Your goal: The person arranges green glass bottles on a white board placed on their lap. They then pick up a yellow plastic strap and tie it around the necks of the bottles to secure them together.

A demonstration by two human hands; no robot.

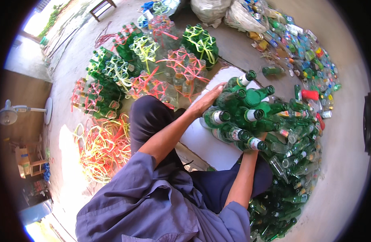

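A cluster of green glass bottles [240, 111] stands tightly grouped on a white board [211, 151] in front of my knees, their necks tilted toward the right. My left hand [206, 100] presses along the cluster's left side, fingers stretched over the outer bottles. On the near right side, my right hand [252, 150] supports the same group; its fingers are mostly hidden by the bottle necks. Between them, the two hands hold the cluster together. No strap is visible around these bottles.
Bundles of bottles tied with pink and yellow straps [144, 48] stand ahead and to the left. A tangle of loose straps [103, 149] lies by my left knee. Loose bottles [290, 161] pile up along the right wall. White sacks [246, 18] are at the back.
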